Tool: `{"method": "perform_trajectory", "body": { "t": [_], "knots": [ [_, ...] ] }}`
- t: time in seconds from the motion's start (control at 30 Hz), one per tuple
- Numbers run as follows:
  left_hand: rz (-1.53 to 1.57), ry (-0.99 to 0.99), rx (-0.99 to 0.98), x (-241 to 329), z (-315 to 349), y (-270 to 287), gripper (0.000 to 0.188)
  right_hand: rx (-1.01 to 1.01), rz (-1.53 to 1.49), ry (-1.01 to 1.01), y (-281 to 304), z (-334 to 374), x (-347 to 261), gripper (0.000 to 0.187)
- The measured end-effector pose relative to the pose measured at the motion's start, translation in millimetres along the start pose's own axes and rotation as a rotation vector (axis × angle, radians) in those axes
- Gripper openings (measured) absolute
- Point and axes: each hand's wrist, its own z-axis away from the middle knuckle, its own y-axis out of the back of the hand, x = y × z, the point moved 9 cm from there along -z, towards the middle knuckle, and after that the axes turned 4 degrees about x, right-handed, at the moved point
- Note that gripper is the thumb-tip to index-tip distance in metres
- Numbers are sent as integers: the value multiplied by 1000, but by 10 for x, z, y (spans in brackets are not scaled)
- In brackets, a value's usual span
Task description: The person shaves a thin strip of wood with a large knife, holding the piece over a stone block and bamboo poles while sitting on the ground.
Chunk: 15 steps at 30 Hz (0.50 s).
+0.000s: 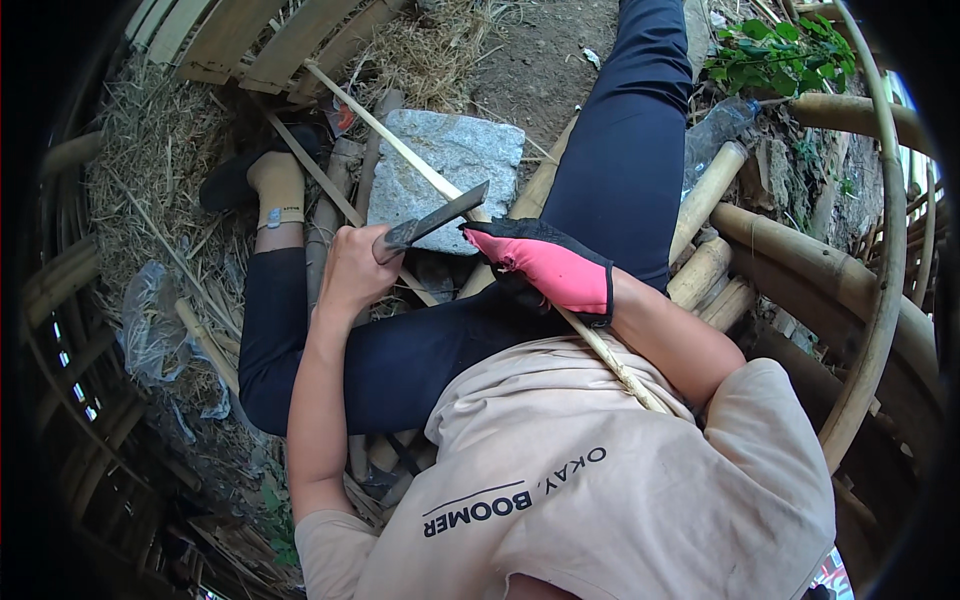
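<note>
My bare left hand is closed round the handle end of a broad-bladed knife. Its grey blade slants up to the right and crosses a long, pale bamboo strip. My right hand, in a pink and black glove, grips that strip just beyond the blade; the fingers underneath are mostly hidden. From the far left the strip runs under the blade, through the glove and back against my shirt. Whether the blade's edge touches the strip, I cannot tell. Below them lies a rough grey stone block, between my legs.
Bamboo poles lie to the right, near a clear plastic bottle and a leafy green plant. A curved bamboo pole rises at the right. Dry straw and a crumpled plastic bag cover ground at the left.
</note>
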Motion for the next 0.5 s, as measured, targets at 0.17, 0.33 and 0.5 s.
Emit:
{"method": "perform_trajectory", "body": {
  "t": [0.17,0.33,0.5],
  "knots": [
    [-109,174,186,-402,-170,273,16,73,70,-45,40,-45,154,71],
    [-132,138,161,-387,-187,383,19,49,72,-116,24,65,42,78],
    [17,38,85,75,-72,29,19,25,-63,-39,-17,46,19,58]
  ]
}}
